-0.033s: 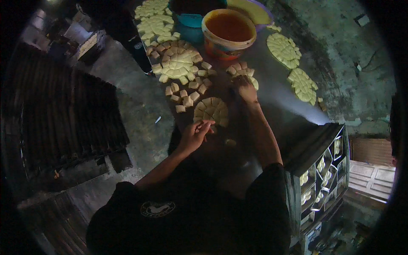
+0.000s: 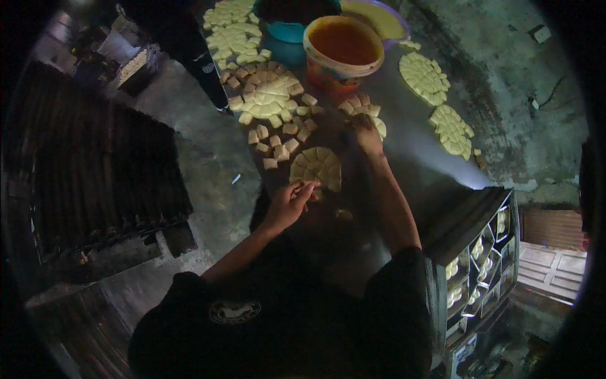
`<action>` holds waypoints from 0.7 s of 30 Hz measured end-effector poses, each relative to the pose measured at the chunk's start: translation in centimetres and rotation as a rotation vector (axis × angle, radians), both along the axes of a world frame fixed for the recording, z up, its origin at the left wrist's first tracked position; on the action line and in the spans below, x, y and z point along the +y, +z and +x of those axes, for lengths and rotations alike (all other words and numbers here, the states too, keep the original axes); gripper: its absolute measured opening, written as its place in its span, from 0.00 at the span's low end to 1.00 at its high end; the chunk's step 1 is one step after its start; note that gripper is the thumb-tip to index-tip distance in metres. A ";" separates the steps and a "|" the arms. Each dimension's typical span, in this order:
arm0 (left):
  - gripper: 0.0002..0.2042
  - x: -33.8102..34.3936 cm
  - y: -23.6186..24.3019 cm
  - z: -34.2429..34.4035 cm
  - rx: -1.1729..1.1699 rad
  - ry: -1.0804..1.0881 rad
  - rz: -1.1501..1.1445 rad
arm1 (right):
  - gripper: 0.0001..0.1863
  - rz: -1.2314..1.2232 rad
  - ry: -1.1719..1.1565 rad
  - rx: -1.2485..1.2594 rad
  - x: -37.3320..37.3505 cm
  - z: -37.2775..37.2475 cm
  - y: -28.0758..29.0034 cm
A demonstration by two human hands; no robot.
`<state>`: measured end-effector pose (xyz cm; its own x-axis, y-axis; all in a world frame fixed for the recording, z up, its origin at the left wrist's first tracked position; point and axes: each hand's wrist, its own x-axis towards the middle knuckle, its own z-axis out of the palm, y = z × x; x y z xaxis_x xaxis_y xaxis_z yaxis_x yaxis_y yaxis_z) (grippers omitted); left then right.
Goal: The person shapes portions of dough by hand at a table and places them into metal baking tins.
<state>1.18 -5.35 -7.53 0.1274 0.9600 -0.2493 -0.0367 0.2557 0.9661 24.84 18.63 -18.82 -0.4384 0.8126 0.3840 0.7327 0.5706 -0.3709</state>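
My left hand [image 2: 291,205] is closed, its thumb and fingers pressed together at the near edge of a round, flat dough disc [image 2: 315,165] cut into wedges and blocks. Anything between those fingertips is too small to make out. Farther off, my right hand [image 2: 365,134] reaches down to a smaller cluster of cut dough [image 2: 358,104], brown on top and pale at its right side. Its fingers look curled in shadow, and what they grip is hidden. A small pale dough scrap [image 2: 344,215] lies between my forearms.
Loose dough cubes [image 2: 278,148] and a larger cut disc [image 2: 268,95] lie at the left. Beyond stand a bucket of orange liquid [image 2: 346,44] and a teal basin [image 2: 287,30]. More cut dough [image 2: 424,79] rests on the right. A rack with dough balls [image 2: 473,265] stands near right.
The whole scene sits slightly lower and farther right in the picture. Both hands keep nearly the same places by the dough.
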 end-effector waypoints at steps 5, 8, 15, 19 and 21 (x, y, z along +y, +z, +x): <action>0.15 1.3 -0.1 -1.4 0.184 0.328 0.301 | 0.09 -0.674 0.026 0.802 -9.3 -7.3 9.2; 0.14 3.6 3.9 -0.8 0.175 0.344 0.327 | 0.09 -0.542 0.044 0.706 -13.7 -8.6 14.8; 0.14 5.5 8.5 0.5 0.185 0.660 0.750 | 0.18 -0.425 0.007 1.070 -16.7 -10.2 25.0; 0.19 8.5 12.9 -1.0 0.140 0.197 1.615 | 0.41 -0.637 0.290 1.221 -18.8 -10.7 26.9; 0.19 6.8 13.2 -1.2 -0.085 0.051 1.464 | 0.45 -0.649 0.233 1.327 -20.0 -11.6 27.6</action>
